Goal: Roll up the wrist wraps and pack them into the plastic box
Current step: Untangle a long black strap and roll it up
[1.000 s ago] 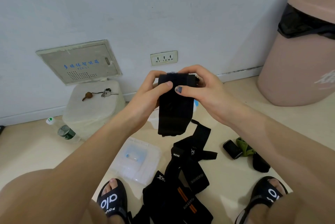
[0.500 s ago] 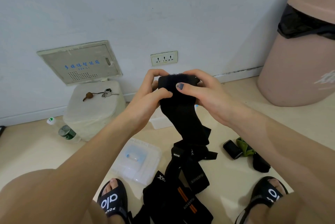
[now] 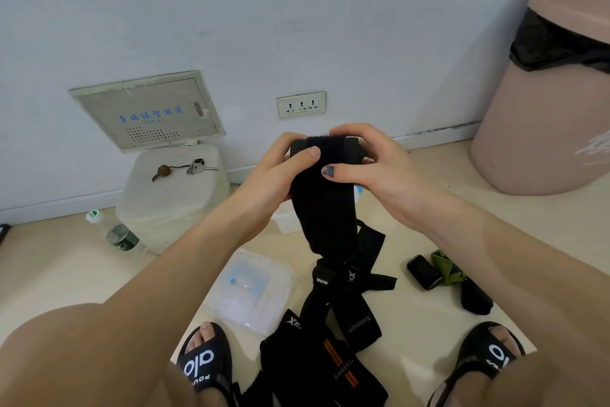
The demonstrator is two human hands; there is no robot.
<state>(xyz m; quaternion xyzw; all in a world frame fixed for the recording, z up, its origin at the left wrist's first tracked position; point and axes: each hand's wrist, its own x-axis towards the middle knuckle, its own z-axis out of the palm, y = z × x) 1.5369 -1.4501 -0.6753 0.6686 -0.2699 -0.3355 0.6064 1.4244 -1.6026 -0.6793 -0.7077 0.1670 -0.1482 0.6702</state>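
Floor: beige, against white wall.
Left hand (image 3: 277,172), right hand (image 3: 369,162): both pinch wrist wrap (image 3: 325,195) roll (top end).
Tail: hangs straight down.

The held wrap (image 3: 325,205) is plain black. A floor wrap (image 3: 333,363) is black with orange stripes and white lettering. The lid (image 3: 251,288) is clear with a pale blue handle. One roll (image 3: 445,266) is green. The sandals (image 3: 203,363) are black with white letters. The bin (image 3: 544,129) is pink, with a black liner.
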